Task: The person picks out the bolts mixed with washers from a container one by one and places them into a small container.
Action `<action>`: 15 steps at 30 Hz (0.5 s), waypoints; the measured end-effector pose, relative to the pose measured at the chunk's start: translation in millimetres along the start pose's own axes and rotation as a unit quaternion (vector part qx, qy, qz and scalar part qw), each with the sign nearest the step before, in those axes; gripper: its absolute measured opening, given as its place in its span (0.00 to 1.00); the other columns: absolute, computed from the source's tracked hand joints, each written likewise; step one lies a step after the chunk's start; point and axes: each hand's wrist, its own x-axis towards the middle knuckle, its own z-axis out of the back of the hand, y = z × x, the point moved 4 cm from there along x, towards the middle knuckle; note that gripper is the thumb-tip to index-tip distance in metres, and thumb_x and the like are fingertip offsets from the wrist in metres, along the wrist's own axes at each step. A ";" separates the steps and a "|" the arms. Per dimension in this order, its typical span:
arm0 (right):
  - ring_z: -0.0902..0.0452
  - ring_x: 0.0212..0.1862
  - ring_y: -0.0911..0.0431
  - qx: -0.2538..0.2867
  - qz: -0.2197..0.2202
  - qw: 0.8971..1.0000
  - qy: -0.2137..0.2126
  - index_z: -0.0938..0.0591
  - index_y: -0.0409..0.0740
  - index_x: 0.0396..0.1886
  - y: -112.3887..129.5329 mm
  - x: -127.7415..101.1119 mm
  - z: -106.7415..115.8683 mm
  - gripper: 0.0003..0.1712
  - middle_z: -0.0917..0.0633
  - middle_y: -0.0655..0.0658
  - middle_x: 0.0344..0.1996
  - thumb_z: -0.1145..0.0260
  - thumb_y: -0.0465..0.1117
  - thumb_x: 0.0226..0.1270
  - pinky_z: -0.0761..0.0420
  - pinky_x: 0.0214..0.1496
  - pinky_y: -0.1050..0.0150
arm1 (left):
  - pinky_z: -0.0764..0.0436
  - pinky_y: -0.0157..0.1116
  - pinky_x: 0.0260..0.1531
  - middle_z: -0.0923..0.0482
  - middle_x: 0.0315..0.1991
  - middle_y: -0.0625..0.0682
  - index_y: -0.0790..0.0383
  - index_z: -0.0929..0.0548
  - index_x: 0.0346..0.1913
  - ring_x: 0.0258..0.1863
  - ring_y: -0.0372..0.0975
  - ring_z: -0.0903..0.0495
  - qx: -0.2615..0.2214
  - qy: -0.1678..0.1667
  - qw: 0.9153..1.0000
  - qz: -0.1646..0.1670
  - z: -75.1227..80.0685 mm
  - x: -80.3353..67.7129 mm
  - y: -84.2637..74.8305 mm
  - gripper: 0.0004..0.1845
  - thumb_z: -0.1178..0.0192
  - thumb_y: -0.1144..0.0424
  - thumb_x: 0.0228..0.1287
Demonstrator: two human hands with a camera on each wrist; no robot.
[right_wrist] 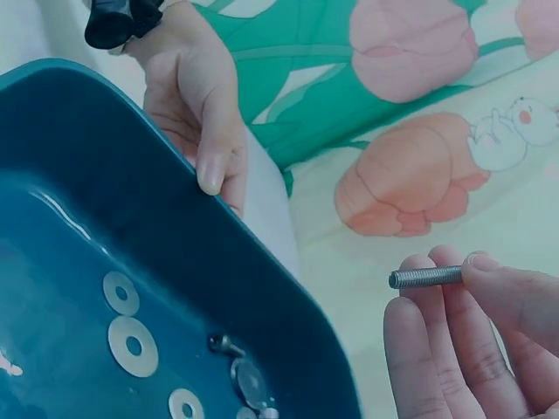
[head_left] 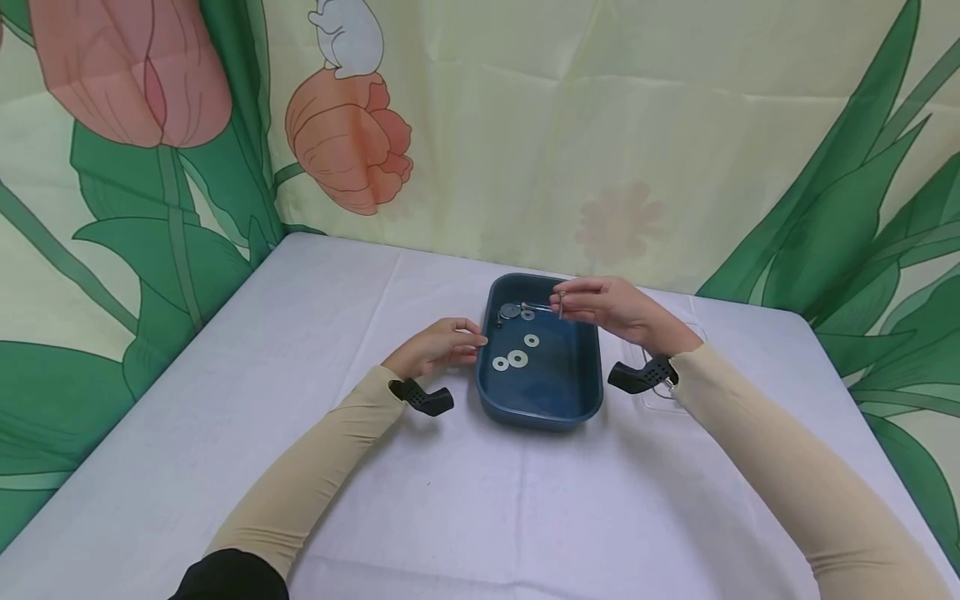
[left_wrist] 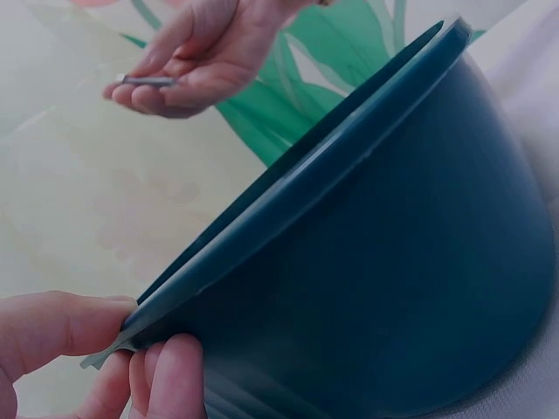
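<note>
My left hand (head_left: pixel 442 346) pinches the left rim of a deep blue tray (head_left: pixel 543 404), its thumb over the edge and fingers outside, as the left wrist view shows. Above the tray's far right part, my right hand (head_left: pixel 603 310) holds a small metal bolt (right_wrist: pixel 425 278) between thumb and fingers. Its threaded shaft sticks out past the thumb in the right wrist view; the end under the thumb is hidden there. Inside the tray lie several flat washers (head_left: pixel 517 358), a round grey disc (head_left: pixel 510 311) and a small dark-ended screw (right_wrist: pixel 225 345).
A flat clear plastic piece (head_left: pixel 664 405) lies right of the tray, partly hidden under my right forearm. White cloth (head_left: pixel 420 517) covers the table. A curtain printed with flowers (head_left: pixel 510 150) hangs along its back edge.
</note>
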 end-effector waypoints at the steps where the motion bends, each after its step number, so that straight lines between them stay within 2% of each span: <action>1: 0.17 0.44 0.60 0.001 0.000 1.000 -0.002 0.16 0.51 0.39 1.4 -1.8 1.0 0.11 0.14 0.51 0.39 0.41 0.32 0.66 0.19 0.50 0.71 | 0.18 0.25 0.32 0.25 0.38 0.50 0.64 0.27 0.44 0.29 0.34 0.23 0.002 0.000 1.000 0.001 0.1 0.2 0.3 0.08 0.42 0.69 0.63; 8: 0.16 0.43 0.60 0.005 0.006 1.000 -0.011 0.15 0.49 0.40 11.3 -16.8 9.2 0.10 0.13 0.52 0.38 0.39 0.32 0.65 0.18 0.48 0.72 | 0.17 0.28 0.39 0.24 0.39 0.50 0.64 0.27 0.45 0.30 0.33 0.23 0.015 -0.004 1.000 0.001 1.3 1.1 0.5 0.09 0.42 0.68 0.64; 15: 0.16 0.42 0.60 0.026 0.022 0.999 -0.008 0.14 0.50 0.38 19.0 -33.0 19.6 0.13 0.12 0.51 0.37 0.41 0.30 0.65 0.18 0.48 0.72 | 0.17 0.30 0.41 0.25 0.39 0.51 0.64 0.27 0.46 0.30 0.34 0.23 0.019 -0.005 1.000 0.002 0.0 -0.3 -1.0 0.09 0.42 0.67 0.64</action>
